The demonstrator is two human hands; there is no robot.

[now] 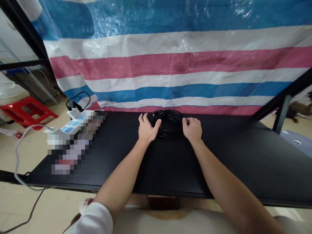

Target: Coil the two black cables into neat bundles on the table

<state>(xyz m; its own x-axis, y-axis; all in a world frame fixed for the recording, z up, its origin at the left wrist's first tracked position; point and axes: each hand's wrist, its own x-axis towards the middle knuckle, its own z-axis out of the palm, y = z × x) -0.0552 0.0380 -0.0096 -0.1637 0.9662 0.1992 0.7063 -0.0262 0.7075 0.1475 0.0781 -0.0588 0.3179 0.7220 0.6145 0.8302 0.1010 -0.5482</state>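
Note:
A coil of black cable (169, 114) lies on the black tabletop (168, 165) in front of me, with a small connector end (153, 115) showing at its upper left. My left hand (147, 128) is at the coil's left side, its thumb spread away from the fingers and touching the cable. How firmly it presses there cannot be made out. On the opposite side, my right hand (192, 129) is closed, thumb and forefinger pinching the coil's right edge.
A white power strip (73, 125) with plugs and a grey cord (18, 152) sits at the table's left end, beside a blurred-out patch (75, 149). A striped plastic sheet (170, 65) hangs behind. A red stool (29, 110) stands on the floor at left.

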